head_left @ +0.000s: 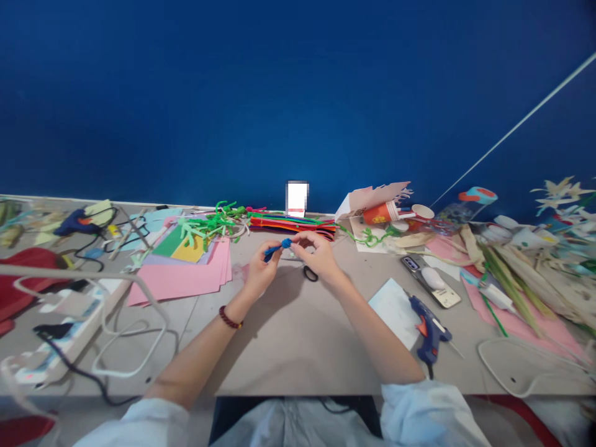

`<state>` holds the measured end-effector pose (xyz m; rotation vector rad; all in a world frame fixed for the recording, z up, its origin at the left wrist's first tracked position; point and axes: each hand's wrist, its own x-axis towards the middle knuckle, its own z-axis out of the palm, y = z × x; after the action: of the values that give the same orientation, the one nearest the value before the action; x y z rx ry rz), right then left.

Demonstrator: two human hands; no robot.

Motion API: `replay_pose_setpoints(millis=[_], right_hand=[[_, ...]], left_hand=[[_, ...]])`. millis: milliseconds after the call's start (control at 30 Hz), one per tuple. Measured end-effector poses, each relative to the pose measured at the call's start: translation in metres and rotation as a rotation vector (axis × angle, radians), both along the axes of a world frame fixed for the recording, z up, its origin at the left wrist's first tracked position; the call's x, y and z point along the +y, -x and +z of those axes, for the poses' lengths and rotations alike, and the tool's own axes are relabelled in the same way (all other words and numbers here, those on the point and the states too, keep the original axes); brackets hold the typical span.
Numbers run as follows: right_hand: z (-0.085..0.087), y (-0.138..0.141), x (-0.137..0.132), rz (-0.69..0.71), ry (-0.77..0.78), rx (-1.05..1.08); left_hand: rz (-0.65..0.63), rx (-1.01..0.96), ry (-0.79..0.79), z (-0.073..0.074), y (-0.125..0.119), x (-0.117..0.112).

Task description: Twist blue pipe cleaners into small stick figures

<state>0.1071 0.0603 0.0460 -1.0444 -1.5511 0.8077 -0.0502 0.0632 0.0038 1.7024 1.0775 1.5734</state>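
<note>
A blue pipe cleaner [278, 246], curled into a small knot at one end, is held above the middle of the grey table [288, 335]. My left hand [261, 268] grips its straight end, fingers closed. My right hand [315, 253] pinches the curled end from the right. A bead bracelet sits on my left wrist. Just under my right hand lie black-handled scissors [310, 274].
Pink and coloured paper sheets [186, 273] lie to the left. A row of coloured pipe cleaners [288, 222] and green ones [214, 223] lie behind. A blue glue gun [431, 329], white sheet, phone, paper cups and dried leaves are right. Power strip and cables are left.
</note>
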Motion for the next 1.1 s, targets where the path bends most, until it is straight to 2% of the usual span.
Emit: replay_pose_setpoints(millis=[100,200,500,633,867,1100], right_hand=[[0.000,-0.001,0.000,-0.013,-0.022,-0.007],[0.001,-0.001,0.000,-0.018,-0.043,-0.015],[0.000,-0.001,0.001,-0.006,-0.062,-0.028],[0.000,-0.003,0.001,0.003,-0.049,-0.021],[0.002,-0.007,0.001,0.048,0.002,-0.024],[0.009,-0.011,0.001,0.085,-0.070,-0.108]], left_hand=[[0.043,0.127,-0.177,0.004,0.001,-0.002],[0.064,0.182,-0.275,0.007,0.001,-0.004],[0.097,0.239,-0.325,0.007,0.002,-0.006],[0.069,0.221,-0.273,0.006,0.001,-0.007],[0.031,0.071,-0.058,0.010,-0.002,-0.009],[-0.112,-0.070,0.135,0.006,-0.002,-0.004]])
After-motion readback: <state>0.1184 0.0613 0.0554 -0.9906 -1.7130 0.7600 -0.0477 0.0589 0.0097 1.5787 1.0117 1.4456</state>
